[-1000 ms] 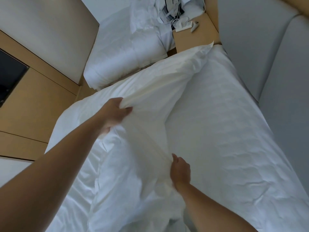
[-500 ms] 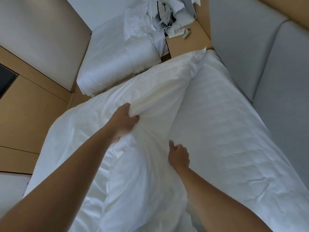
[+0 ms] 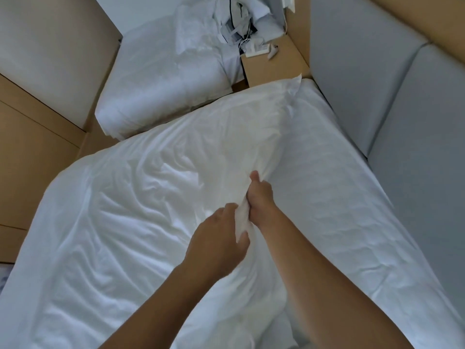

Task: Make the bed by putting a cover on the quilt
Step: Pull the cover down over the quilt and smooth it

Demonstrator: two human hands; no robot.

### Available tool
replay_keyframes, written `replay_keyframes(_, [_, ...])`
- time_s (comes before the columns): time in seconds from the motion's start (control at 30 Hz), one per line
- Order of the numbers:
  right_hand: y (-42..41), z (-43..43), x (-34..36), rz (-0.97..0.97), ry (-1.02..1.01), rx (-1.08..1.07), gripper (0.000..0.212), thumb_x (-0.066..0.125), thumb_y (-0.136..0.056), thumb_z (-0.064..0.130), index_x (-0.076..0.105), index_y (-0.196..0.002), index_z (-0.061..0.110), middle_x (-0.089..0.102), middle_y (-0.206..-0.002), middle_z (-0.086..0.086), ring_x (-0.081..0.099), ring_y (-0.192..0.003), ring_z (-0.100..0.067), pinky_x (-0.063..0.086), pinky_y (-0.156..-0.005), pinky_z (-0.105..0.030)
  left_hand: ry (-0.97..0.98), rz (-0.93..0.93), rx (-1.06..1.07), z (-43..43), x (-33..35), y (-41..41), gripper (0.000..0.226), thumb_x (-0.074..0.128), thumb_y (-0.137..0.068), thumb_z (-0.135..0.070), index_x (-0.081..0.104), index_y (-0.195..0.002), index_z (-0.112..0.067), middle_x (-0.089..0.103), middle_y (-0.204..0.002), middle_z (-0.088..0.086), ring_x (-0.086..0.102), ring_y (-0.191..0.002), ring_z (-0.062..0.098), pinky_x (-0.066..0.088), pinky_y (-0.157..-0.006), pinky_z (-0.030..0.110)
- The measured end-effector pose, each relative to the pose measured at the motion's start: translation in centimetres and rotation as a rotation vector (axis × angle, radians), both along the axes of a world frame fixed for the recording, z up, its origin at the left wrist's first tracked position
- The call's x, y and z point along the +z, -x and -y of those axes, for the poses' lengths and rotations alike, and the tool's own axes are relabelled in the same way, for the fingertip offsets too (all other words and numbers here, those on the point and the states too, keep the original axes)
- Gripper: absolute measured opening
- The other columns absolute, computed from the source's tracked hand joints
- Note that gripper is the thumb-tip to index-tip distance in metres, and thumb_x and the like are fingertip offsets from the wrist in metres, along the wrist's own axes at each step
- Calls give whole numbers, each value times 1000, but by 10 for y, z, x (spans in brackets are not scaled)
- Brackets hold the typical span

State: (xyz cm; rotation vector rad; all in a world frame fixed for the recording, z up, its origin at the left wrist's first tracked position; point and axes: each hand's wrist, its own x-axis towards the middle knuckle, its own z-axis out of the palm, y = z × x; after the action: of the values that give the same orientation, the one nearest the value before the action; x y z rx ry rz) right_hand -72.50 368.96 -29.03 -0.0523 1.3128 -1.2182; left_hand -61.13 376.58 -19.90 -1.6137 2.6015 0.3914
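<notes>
Wrinkled white fabric spreads across the bed (image 3: 357, 222) straight below me, and both my forearms reach out over it, hiding part of its near end. My left hand (image 3: 219, 239) is curled tight round a bunched ridge of the cover (image 3: 120, 235) near the middle of the bed. My right hand (image 3: 260, 197) is clamped on the same ridge just beyond it, thumb up. The two hands almost touch, with the twist of cloth between them.

The cover lies rumpled over the bed's left half and down past its left edge, and one pointed corner reaches the bed's far edge. A creamier layer shows toward that far corner, but I cannot tell the quilt from the cover there, nor in the bunch I hold. The bed's right half shows a stitched mattress pad, up against the grey padded headboard (image 3: 377, 84) along the right edge.

Past the far edge stands a wooden nightstand (image 3: 276, 68) with a white charger block (image 3: 255, 50) and cables at its far-left corner. Left of it a second bed (image 3: 156, 79) carries white linen, with a heap of clothes (image 3: 236, 21) at its far end. Tan wooden panels (image 3: 32, 152) line the wall on the left.
</notes>
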Motion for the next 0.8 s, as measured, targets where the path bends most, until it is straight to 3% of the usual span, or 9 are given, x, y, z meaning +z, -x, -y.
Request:
replay_keyframes(0.1, [9, -3, 5, -127, -23, 46, 54, 38, -105, 49, 61, -117, 2, 67, -109, -6, 65, -101, -26, 53, -89, -37, -255, 30, 32, -38, -6, -17, 49, 49, -97, -48, 31, -135, -24, 64, -101, -6, 62, -79, 10, 48, -70, 23])
replay_keyframes(0.23, [19, -10, 9, -187, -4, 140, 60, 36, -106, 51, 56, -133, 2, 62, -116, -9, 60, -101, -23, 43, -82, -27, -1091, -242, 330, -40, -15, -39, 32, 43, -90, -24, 58, -111, -5, 72, -99, 14, 70, -71, 34, 52, -48, 30])
replay_keyframes(0.27, [20, -12, 11, -192, -1, 158, 60, 36, -106, 51, 56, -134, 2, 61, -109, -6, 59, -91, -18, 43, -74, -26, -1092, -260, 327, -29, -12, -41, 31, 43, -89, -19, 64, -107, -5, 74, -96, 14, 68, -69, 32, 52, -49, 29])
replay_keyframes(0.33, [22, -16, 9, -178, 10, 196, 56, 38, -105, 52, 59, -129, 6, 59, -93, 2, 56, -75, -8, 42, -59, -23, -774, -366, 357, 6, -6, -36, 22, 48, -91, -10, 70, -95, -14, 75, -88, 6, 67, -67, 22, 53, -55, 34])
replay_keyframes(0.43, [20, -24, 4, -122, 17, 232, 45, 40, -104, 55, 63, -108, 16, 68, -88, 3, 65, -76, -11, 49, -57, -22, -216, -354, 304, 75, -6, -17, 16, 59, -96, -23, 65, -110, -28, 67, -117, -3, 65, -101, 14, 53, -93, 38])
replay_keyframes(0.5, [17, -30, 3, -96, 18, 260, 51, 42, -103, 56, 68, -107, 12, 75, -93, -4, 72, -84, -18, 57, -66, -28, -297, -200, 239, 106, -21, 2, 41, 60, -97, -38, 55, -135, -23, 54, -138, 0, 54, -123, 20, 43, -105, 36])
replay_keyframes(0.57, [23, -36, 3, -114, -1, 250, 55, 43, -102, 57, 70, -112, 11, 77, -97, -7, 75, -88, -22, 59, -72, -32, -492, -260, 314, 117, -44, 19, 29, 62, -98, -30, 65, -124, -17, 64, -123, 2, 60, -110, 20, 49, -90, 29])
replay_keyframes(0.67, [45, -43, 3, -166, -11, 250, 47, 42, -103, 54, 68, -101, 15, 75, -92, -5, 73, -85, -20, 58, -72, -32, -430, -315, 246, 111, -72, 37, 17, 60, -93, -7, 70, -88, -19, 70, -95, 1, 64, -92, 21, 47, -72, 21])
replay_keyframes(0.8, [82, -45, -4, -260, -18, 188, 38, 41, -106, 48, 56, -91, 16, 63, -86, 4, 60, -76, -10, 48, -63, -25, -361, -299, 225, 110, -99, 54, 18, 51, -98, -21, 65, -108, -22, 67, -105, 3, 62, -99, 21, 47, -83, 28])
